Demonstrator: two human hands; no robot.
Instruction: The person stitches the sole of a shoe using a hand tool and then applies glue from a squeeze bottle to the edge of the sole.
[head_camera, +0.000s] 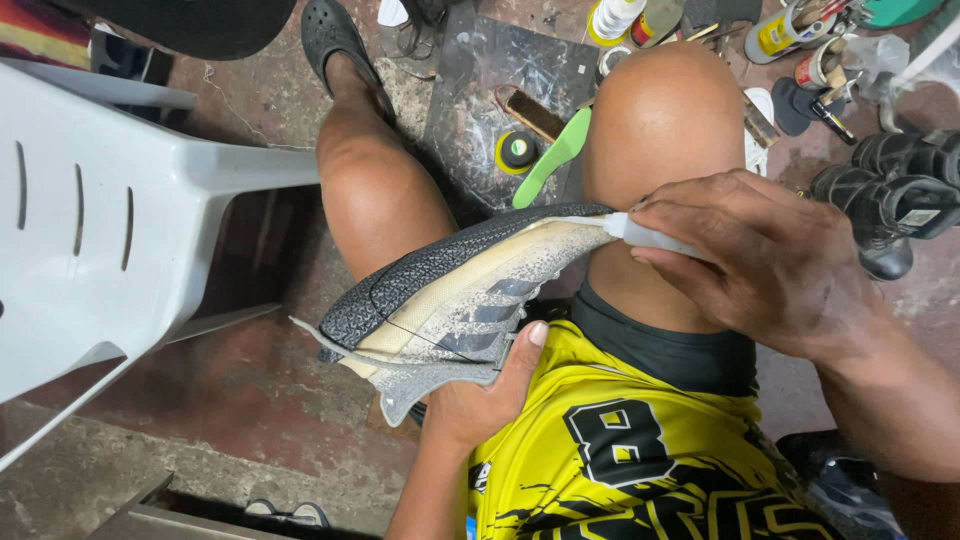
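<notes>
A worn grey and cream sports shoe (450, 295) lies across my lap between my knees, sole side turned up and to the left. My left hand (480, 395) grips its heel end from below, thumb pressed on the upper. My right hand (770, 265) holds a small white glue tube (645, 235), its nozzle touching the toe end of the shoe where the sole meets the upper. A thin black thread runs across the shoe's side.
A white plastic chair (110, 220) stands at the left. On the floor ahead lie a green insole (553, 158), a tape roll (517, 151), a brush, cans and bottles (775, 35). Black boots (895, 190) sit at the right.
</notes>
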